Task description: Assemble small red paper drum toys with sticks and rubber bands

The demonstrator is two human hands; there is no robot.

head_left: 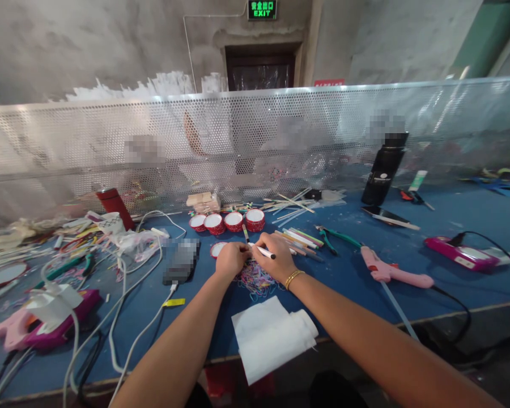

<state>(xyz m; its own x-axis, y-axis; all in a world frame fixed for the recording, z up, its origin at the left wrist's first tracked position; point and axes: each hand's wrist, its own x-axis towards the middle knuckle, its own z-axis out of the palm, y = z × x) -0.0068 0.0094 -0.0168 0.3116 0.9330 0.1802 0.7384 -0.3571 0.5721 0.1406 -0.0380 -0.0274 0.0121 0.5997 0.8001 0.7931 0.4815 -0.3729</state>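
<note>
My right hand (276, 256) is closed around a slim white pen (264, 251) with a black end, slanting across the fingers. Close beside it, my left hand (232, 260) has its fingertips pinched together near the pen's other end; what they hold, if anything, is hidden. A short thin piece with a dark tip (245, 232) sticks up between the two hands. Under and in front of the hands lies a heap of small coloured loops (257, 279). Red-rimmed round pieces with white tops (234, 220) stand in stacks just behind, and a single white-topped round piece (216, 249) sits by my left hand.
A folded white cloth (272, 334) lies at the table's front edge. Coloured sticks (301, 239), green-handled pliers (329, 241) and a pink glue gun (393, 271) are on the right. To the left are a phone (181, 262), white cables (121, 317) and clutter. Behind stands a perforated metal screen (161, 130).
</note>
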